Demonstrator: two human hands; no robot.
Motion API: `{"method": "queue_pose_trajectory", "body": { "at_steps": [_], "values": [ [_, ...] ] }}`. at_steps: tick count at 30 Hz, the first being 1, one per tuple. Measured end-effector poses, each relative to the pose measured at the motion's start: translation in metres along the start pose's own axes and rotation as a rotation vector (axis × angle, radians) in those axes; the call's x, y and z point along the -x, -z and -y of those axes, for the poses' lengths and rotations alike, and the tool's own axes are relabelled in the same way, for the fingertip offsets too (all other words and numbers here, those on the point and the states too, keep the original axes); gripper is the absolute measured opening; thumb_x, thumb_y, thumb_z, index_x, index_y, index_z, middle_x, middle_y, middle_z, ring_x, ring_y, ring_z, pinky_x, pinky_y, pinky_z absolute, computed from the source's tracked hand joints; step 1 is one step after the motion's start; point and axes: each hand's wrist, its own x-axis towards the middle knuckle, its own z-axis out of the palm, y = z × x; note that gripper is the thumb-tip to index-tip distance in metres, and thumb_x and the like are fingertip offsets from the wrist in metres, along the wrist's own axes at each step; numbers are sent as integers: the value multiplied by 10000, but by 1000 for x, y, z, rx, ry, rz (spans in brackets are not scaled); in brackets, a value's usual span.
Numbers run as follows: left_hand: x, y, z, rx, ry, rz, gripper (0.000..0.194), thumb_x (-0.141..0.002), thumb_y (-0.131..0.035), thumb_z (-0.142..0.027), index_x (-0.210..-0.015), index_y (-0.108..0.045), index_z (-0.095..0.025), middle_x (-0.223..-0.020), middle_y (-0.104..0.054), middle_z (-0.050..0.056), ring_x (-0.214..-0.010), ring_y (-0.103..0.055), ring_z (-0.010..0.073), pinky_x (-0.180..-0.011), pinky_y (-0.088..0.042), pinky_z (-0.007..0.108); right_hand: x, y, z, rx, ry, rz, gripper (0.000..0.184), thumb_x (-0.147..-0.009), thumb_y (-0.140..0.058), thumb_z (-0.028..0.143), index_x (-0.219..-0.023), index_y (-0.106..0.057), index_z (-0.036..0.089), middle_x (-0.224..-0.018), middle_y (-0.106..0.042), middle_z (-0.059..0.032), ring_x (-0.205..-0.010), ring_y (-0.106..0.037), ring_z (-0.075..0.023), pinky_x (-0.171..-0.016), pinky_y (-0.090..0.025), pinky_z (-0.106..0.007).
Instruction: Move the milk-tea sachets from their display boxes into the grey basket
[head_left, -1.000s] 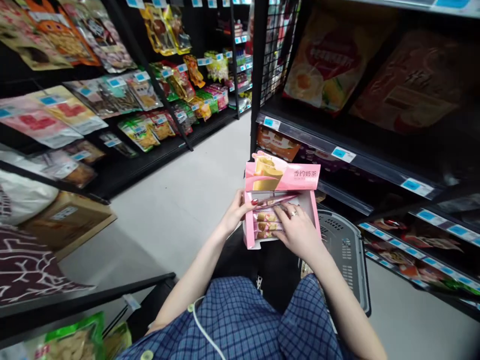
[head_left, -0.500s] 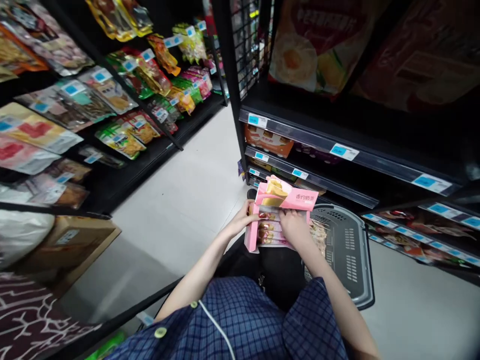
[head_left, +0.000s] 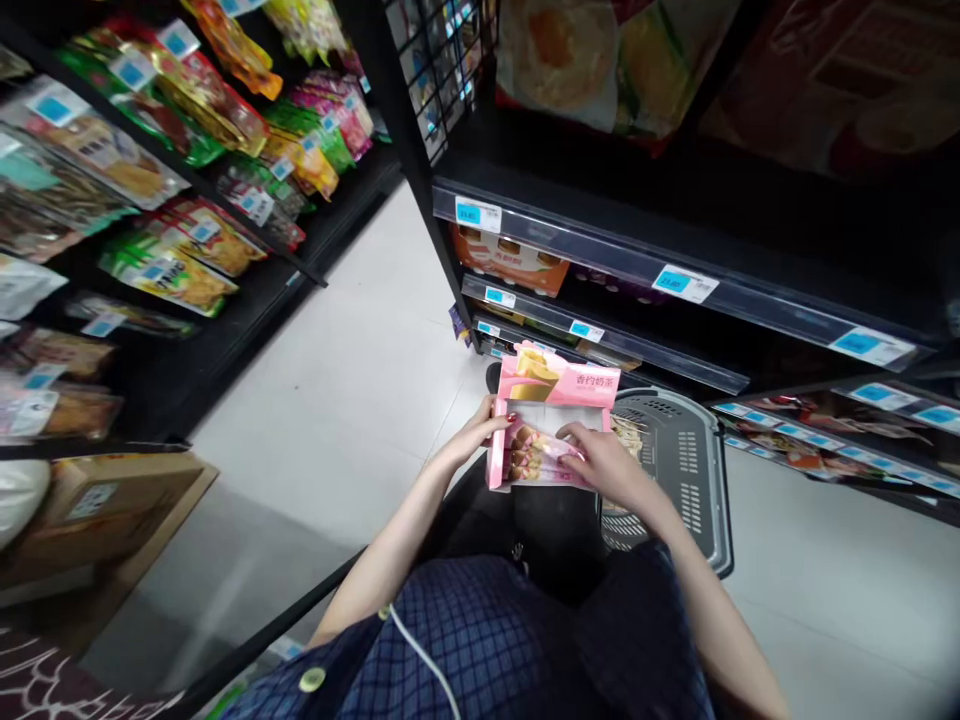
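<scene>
An opened pink milk tea box (head_left: 496,462) is above my lap, its printed lid flap (head_left: 556,383) raised at the far side. My left hand (head_left: 475,434) grips the box's left edge, thumb over the rim. Inside, pink sachets (head_left: 534,456) with brown-and-gold print are bunched at the near side; bare pale carton shows behind them. My right hand (head_left: 600,462) reaches in from the right, fingers apart and bent, fingertips touching the sachets. Its palm hides the box's right end. Right of the box, a grey shopping basket (head_left: 688,480) stands on the floor with a package partly showing in it.
Dark shelves with price tags rise ahead; the nearest shelf edge (head_left: 570,248) juts toward me. Bagged snacks (head_left: 169,268) fill the left shelves. A cardboard carton (head_left: 97,510) sits low at left. A black bar (head_left: 285,620) crosses beside my left arm.
My right fingers have moved from the far inner side of the box toward me and spread. The sachets, spread in rows before, now lie bunched nearer me. My view has shifted slightly.
</scene>
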Motion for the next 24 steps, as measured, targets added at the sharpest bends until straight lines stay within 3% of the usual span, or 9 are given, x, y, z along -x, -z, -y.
{"method": "queue_pose_trajectory", "body": {
  "at_steps": [4, 6, 8, 11, 13, 15, 20, 22, 24],
  "values": [
    [-2, -3, 4, 11, 15, -8, 503, -764, -556, -448, -1213, -412, -271, -1248, -502, 43, -1080, -513, 251, -780, -437, 335, 8, 32, -17, -338, 72, 105, 267, -823, -515, 225, -1076, -581, 174, -937, -646, -35, -699, -567, -118, -658, -429, -245],
    [-3, -4, 6, 1, 8, -1, 495, -768, -555, -459, -1200, -416, -264, -1235, -504, 50, -1088, -510, 258, -786, -431, 341, 10, 37, -24, -493, 70, 134, 219, -803, -505, 221, -959, -641, 153, -879, -657, -38, -683, -569, -115, -642, -438, -240],
    [-4, -5, 7, -6, 2, 1, 483, -771, -554, -465, -1186, -419, -258, -1208, -515, 53, -1075, -520, 262, -779, -427, 342, 13, 33, -31, -690, 45, 121, 200, -783, -511, 238, -827, -681, 142, -818, -668, -49, -715, -590, -130, -654, -455, -243],
    [-3, -7, 6, -16, 6, -6, 461, -774, -549, -470, -1163, -422, -258, -1165, -530, 50, -1069, -521, 268, -769, -423, 344, 14, 14, -36, -1026, -19, 31, 197, -685, -653, 274, -828, -691, 143, -817, -680, -60, -729, -620, -147, -660, -488, -256],
    [-2, -9, 4, -9, 11, -15, 465, -772, -550, -482, -1162, -420, -265, -1161, -531, 47, -1096, -503, 272, -774, -421, 346, 12, -4, -37, -1140, -60, -116, 297, -559, -771, 261, -813, -668, 147, -808, -676, -50, -705, -624, -148, -649, -500, -260],
    [0, -12, 4, 12, 15, -36, 473, -759, -558, -494, -1152, -426, -264, -1173, -525, 48, -1121, -484, 277, -782, -418, 349, 7, -23, -35, -1153, -104, -341, 357, -492, -818, 275, -766, -625, 150, -742, -651, -24, -640, -603, -133, -593, -491, -249],
    [6, -24, 7, 86, -3, -116, 471, -733, -596, -488, -1110, -453, -245, -1139, -539, 54, -1070, -500, 262, -784, -413, 349, -11, -64, -22, -1153, -196, -930, 294, -702, -691, 384, -811, -513, 177, -607, -505, 65, -485, -462, -65, -476, -390, -194],
    [8, -30, 12, 135, -43, -156, 477, -716, -625, -468, -1098, -466, -230, -1122, -547, 55, -1060, -506, 254, -823, -410, 359, -21, -78, -15, -1240, -237, -1058, 277, -766, -618, 412, -818, -451, 198, -587, -432, 88, -453, -401, -53, -451, -354, -184],
    [10, -37, 17, 173, -83, -183, 487, -710, -637, -437, -1114, -465, -225, -1155, -540, 56, -1100, -491, 254, -889, -396, 373, -31, -92, -9, -1292, -284, -1042, 271, -818, -513, 455, -803, -387, 215, -582, -408, 89, -447, -389, -60, -446, -351, -189]
  ]
}}
